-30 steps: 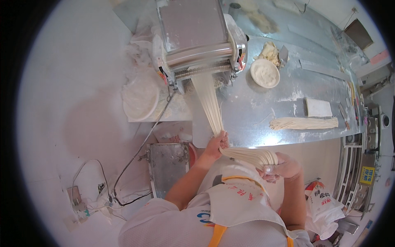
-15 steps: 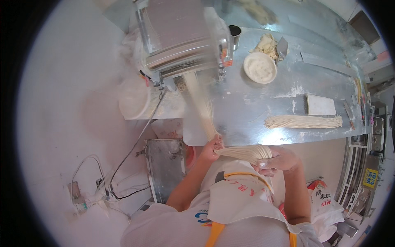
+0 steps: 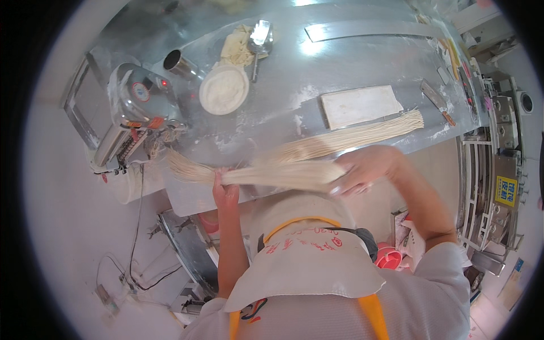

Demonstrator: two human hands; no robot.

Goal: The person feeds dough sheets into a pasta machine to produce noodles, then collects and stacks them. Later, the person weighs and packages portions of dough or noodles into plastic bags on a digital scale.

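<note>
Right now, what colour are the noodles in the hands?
Pale cream noodles, held between left hand and right hand; head view.

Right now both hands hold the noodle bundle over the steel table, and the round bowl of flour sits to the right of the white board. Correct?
Not quite. In the head view the bowl of flour sits to the left of the white board, near the noodle machine. The rest holds: the left hand and right hand both hold the noodle bundle over the steel table.

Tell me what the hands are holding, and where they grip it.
A bundle of fresh noodles: left hand near its left end, right hand at its right end.
</note>
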